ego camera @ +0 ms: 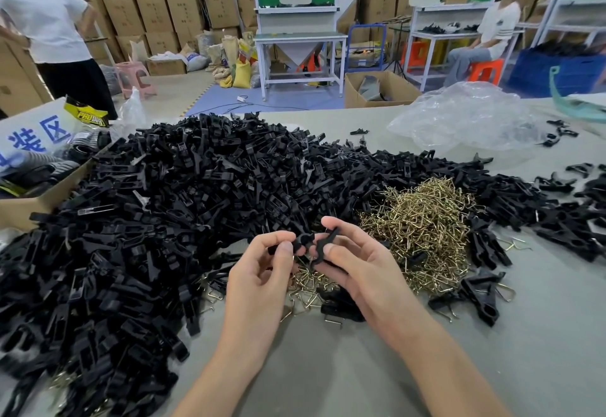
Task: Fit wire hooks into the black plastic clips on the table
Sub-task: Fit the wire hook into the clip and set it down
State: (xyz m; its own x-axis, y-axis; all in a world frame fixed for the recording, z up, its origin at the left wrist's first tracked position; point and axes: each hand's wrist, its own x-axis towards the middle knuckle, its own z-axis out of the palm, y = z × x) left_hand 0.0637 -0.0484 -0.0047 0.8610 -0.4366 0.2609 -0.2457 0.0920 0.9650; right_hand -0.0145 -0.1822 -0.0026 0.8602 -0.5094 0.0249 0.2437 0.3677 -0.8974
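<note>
Bare hands (314,266) around glossy black clip (313,243)

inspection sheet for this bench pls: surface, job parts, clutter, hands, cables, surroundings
Surface: grey table, bare only near the person.
Job's things: big heap of black clips; pile of wire hooks to its right; some finished clips with wire beside it.
Clutter: clear plastic bag; cardboard box at left edge.
Grippers: left hand and right hand each pinch a black clip piece, raised above the table.
Cables: one cable on the floor.
Surroundings: stacked cartons, workbenches, two other people.
</note>
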